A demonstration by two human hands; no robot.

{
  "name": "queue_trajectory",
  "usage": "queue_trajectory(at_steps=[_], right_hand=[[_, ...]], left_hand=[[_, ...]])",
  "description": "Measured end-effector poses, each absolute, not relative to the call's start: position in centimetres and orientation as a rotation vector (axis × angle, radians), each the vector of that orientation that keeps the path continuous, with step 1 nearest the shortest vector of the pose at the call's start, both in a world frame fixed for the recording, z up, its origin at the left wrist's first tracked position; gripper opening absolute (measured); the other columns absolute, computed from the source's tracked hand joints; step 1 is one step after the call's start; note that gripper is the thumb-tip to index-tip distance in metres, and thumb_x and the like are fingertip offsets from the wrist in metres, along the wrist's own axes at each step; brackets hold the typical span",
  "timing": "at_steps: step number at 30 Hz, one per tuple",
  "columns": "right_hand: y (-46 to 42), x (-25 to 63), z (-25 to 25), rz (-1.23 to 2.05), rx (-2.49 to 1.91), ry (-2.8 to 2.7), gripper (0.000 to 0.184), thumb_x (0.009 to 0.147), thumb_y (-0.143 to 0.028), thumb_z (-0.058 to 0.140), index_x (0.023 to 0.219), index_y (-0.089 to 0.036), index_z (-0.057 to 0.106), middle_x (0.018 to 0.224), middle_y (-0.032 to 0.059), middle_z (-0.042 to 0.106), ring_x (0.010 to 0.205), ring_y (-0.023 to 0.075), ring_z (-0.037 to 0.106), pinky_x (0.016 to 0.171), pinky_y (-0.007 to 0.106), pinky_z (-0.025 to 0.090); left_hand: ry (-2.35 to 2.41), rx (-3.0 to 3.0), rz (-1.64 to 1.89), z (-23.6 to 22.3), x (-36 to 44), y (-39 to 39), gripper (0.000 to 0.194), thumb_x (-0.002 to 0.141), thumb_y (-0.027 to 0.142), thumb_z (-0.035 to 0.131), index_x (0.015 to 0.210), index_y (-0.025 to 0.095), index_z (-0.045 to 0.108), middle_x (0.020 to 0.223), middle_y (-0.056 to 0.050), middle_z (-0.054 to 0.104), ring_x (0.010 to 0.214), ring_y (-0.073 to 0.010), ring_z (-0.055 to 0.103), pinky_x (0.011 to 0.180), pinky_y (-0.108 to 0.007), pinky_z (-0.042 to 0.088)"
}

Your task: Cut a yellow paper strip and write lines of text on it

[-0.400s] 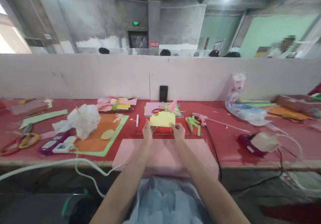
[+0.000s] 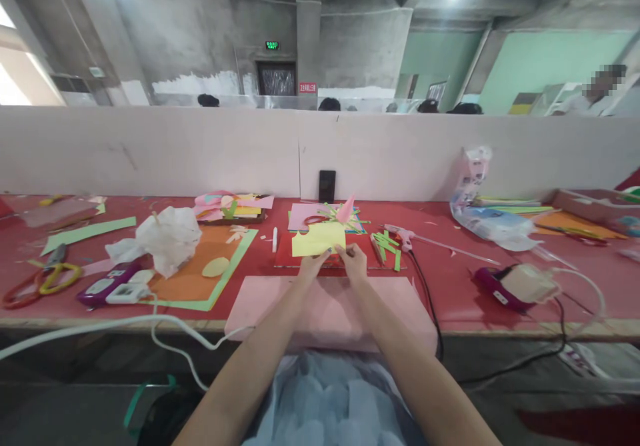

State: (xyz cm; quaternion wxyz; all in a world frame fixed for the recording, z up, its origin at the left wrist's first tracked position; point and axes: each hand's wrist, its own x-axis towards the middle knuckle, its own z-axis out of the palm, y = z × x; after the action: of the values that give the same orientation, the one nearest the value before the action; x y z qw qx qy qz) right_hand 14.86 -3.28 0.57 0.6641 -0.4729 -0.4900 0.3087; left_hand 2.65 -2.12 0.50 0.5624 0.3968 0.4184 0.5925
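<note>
A piece of yellow paper [image 2: 318,240] with a curved notch cut into its upper left is held up above the red table. My left hand [image 2: 314,266] pinches its lower edge near the middle. Close beside it, my right hand [image 2: 354,261] has its fingers closed on the lower right corner. Under the paper lies a red sheet [image 2: 285,253]. Just behind stands a pink paper cone [image 2: 346,211] among thin green strips, on a stack of coloured sheets [image 2: 299,216]. Nearer my body, a pink sheet [image 2: 325,313] is spread beneath my forearms.
Green paper strips [image 2: 389,241] and a pink glue gun [image 2: 406,238] with its cord lie right. A white pen [image 2: 275,240], orange paper [image 2: 190,279], crumpled white plastic [image 2: 170,236] and scissors [image 2: 60,278] lie left. A phone [image 2: 327,185] leans on the partition [image 2: 225,153].
My left hand has moved right, from the paper's left edge to its lower middle, close to my right hand. The yellow paper has shifted slightly left, and its notched edge now shows.
</note>
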Motion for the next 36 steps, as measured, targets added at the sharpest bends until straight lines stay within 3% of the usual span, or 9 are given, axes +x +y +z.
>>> queue_trajectory(at_steps=[7, 15, 21, 28, 33, 36], right_hand=[[-3.2, 14.6, 0.3, 0.717, -1.047, -1.150, 0.035, 0.066, -0.046, 0.068, 0.060, -0.020, 0.046, 0.050, -0.0041, 0.054, 0.047, 0.0102, 0.047, 0.049, 0.023, 0.037], [-2.7, 14.7, -0.4, 0.786, -1.008, -1.129, 0.033, 0.066, -0.046, 0.068, 0.063, -0.020, 0.047, 0.051, -0.0041, 0.056, 0.048, 0.0120, 0.052, 0.051, 0.024, 0.043], [-2.6, 14.7, -0.5, 0.774, -1.028, -1.118, 0.032, 0.065, -0.044, 0.069, 0.063, -0.020, 0.047, 0.053, -0.0038, 0.058, 0.051, 0.0125, 0.055, 0.054, 0.024, 0.044], [-2.7, 14.7, -0.3, 0.785, -1.056, -1.130, 0.032, 0.065, -0.045, 0.069, 0.064, -0.021, 0.048, 0.052, -0.0028, 0.059, 0.050, 0.0134, 0.055, 0.054, 0.025, 0.044], [-2.7, 14.6, -0.1, 0.803, -1.039, -1.129, 0.033, 0.065, -0.046, 0.068, 0.064, -0.021, 0.047, 0.051, -0.0031, 0.058, 0.048, 0.0133, 0.055, 0.053, 0.026, 0.044], [-2.8, 14.6, 0.0, 0.795, -1.038, -1.142, 0.034, 0.065, -0.048, 0.067, 0.064, -0.021, 0.046, 0.050, -0.0034, 0.057, 0.047, 0.0132, 0.054, 0.053, 0.026, 0.043]], left_hand=[[1.052, 1.010, 1.403, 0.9, 2.5, -2.5, 0.030, 0.066, 0.021, 0.074, 0.093, 0.011, 0.068, 0.110, -0.011, 0.065, 0.111, -0.0264, 0.056, 0.098, -0.040, 0.043], [1.037, 1.047, 1.381, 0.7, 2.2, -2.2, 0.035, 0.060, 0.022, 0.078, 0.093, 0.017, 0.068, 0.113, -0.007, 0.064, 0.111, -0.0264, 0.056, 0.097, -0.037, 0.043], [0.937, 1.059, 1.337, 0.2, 2.4, -1.9, 0.046, 0.062, 0.035, 0.076, 0.100, 0.012, 0.064, 0.106, -0.012, 0.067, 0.088, -0.0264, 0.066, 0.079, -0.040, 0.054], [0.898, 1.156, 1.408, 0.1, 2.0, -1.7, 0.047, 0.059, 0.034, 0.078, 0.099, 0.016, 0.062, 0.102, -0.008, 0.068, 0.095, -0.0239, 0.064, 0.083, -0.036, 0.053], [0.906, 1.156, 1.367, -0.1, 2.2, -1.5, 0.044, 0.060, 0.040, 0.076, 0.091, 0.013, 0.063, 0.087, -0.009, 0.071, 0.070, -0.0208, 0.066, 0.070, -0.036, 0.057], [0.892, 1.169, 1.386, -0.3, 2.3, -1.4, 0.046, 0.059, 0.042, 0.076, 0.094, 0.014, 0.063, 0.093, -0.009, 0.070, 0.073, -0.0199, 0.066, 0.071, -0.034, 0.057]])
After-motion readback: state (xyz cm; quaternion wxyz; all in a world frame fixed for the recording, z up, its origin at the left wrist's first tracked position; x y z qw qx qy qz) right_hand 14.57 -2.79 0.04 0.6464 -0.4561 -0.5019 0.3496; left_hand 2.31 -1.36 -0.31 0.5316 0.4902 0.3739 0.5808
